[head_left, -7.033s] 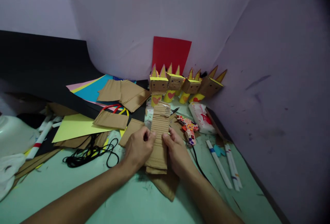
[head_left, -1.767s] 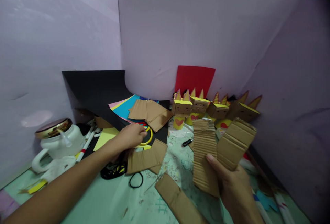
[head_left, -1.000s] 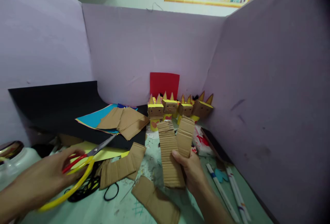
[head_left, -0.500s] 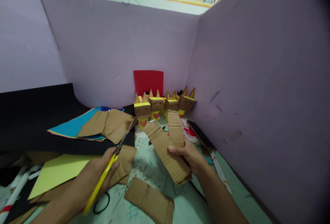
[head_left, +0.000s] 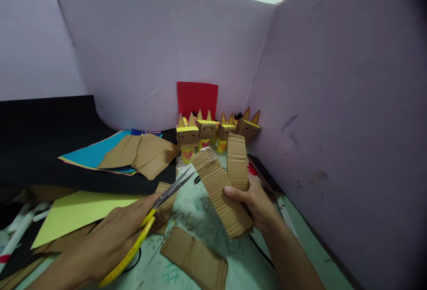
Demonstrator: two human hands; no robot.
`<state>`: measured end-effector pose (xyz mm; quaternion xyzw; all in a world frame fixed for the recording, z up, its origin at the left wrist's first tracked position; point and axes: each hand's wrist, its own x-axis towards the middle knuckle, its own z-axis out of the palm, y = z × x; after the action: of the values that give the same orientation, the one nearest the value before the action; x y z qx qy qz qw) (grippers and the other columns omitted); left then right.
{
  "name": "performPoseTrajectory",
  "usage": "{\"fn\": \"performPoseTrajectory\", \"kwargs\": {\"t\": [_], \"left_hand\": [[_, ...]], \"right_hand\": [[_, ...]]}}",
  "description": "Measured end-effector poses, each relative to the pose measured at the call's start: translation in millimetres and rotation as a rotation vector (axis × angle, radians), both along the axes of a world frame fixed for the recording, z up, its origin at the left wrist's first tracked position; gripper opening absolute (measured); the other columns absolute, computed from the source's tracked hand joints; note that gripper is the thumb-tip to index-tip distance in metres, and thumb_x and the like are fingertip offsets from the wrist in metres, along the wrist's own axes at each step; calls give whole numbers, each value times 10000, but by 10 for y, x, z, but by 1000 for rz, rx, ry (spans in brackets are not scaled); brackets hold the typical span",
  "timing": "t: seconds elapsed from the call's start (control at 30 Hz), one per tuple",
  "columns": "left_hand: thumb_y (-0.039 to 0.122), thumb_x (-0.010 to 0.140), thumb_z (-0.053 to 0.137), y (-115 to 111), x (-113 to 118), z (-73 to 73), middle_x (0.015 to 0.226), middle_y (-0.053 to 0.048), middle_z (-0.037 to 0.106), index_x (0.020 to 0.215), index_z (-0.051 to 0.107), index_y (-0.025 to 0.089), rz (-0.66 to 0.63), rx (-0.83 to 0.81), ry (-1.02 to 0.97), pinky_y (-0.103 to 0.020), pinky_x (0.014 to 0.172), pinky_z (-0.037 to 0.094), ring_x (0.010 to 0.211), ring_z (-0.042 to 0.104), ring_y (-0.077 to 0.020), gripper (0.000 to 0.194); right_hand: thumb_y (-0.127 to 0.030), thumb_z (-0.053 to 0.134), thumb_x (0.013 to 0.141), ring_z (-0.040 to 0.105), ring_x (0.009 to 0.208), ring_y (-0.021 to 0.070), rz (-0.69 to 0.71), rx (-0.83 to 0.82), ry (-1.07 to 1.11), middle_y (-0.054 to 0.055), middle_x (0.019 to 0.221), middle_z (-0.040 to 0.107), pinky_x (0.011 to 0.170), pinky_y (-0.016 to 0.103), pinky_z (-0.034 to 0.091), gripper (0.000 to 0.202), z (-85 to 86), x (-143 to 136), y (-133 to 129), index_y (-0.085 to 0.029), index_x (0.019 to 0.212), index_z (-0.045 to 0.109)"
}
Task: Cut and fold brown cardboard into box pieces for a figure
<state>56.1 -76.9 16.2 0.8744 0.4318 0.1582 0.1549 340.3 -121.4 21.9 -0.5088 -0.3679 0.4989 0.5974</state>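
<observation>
Several pale purple panels point(head_left: 333, 81) around a green tabletop point(head_left: 247, 267). Across the left side, a broad black sheet point(head_left: 50, 147), curved up at the back. In front of it, a yellow-green sheet point(head_left: 80, 212); on top of it, blue paper point(head_left: 80, 156) partly under a fan of cardboard pieces point(head_left: 155, 154). Well apart, with cardboard between: left hand point(head_left: 123, 227) closed around yellow-handled scissors point(head_left: 173, 188), blades slightly parted and pointed toward the cardboard, without contact; right hand point(head_left: 258, 201) pinching a ribbed strip point(head_left: 222, 196) and a smoother strip point(head_left: 236, 159) together. Ribbed strip in front, tilted to the left, thumb across its face; smoother strip behind, nearly upright. Flat on the tabletop below them, a creased cardboard piece point(head_left: 195, 256). Upright at the back, a red sheet point(head_left: 197, 98), and before it a row of four horned figures point(head_left: 187, 138) with boxy cardboard heads. Smallest, between blade tips and ribbed strip, a dark stub point(head_left: 197, 179), probably a pen, too blurred for certainty.
</observation>
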Motion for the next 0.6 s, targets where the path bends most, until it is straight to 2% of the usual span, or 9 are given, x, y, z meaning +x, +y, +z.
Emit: {"fn": "performPoseTrajectory", "kwargs": {"t": [0.13,0.27,0.4,0.6], "left_hand": [[256,854,324,-70,-7,40,1386,32,439,1397,214,372,-95,-51,-10,-336,955,405,1216,446,-237,566],[207,856,323,-40,-21,44,1413,13,397,1412,164,348,-114,-89,57,-354,993,365,1256,395,-232,595],[218,870,326,-13,-14,54,1389,-5,427,1397,209,341,-110,-106,94,-357,991,367,1238,416,-233,553],[164,829,336,-38,72,152,1267,-14,544,1354,309,331,-101,-76,101,-316,875,454,1099,539,-220,551]], "right_hand": [[-263,795,490,662,768,256,44,-7,-17,64,865,726,673,358,521,480,-53,-128,8,-172,936,643],[-248,788,490,662,787,275,62,-20,-78,83,900,722,682,382,525,503,-83,-213,8,-166,959,624],[-255,791,475,657,845,296,54,-28,-97,90,926,718,733,409,518,536,-99,-241,7,-170,977,625],[-244,785,485,653,867,299,71,-34,-97,85,916,717,755,415,513,549,-121,-249,8,-175,1002,613]]}}
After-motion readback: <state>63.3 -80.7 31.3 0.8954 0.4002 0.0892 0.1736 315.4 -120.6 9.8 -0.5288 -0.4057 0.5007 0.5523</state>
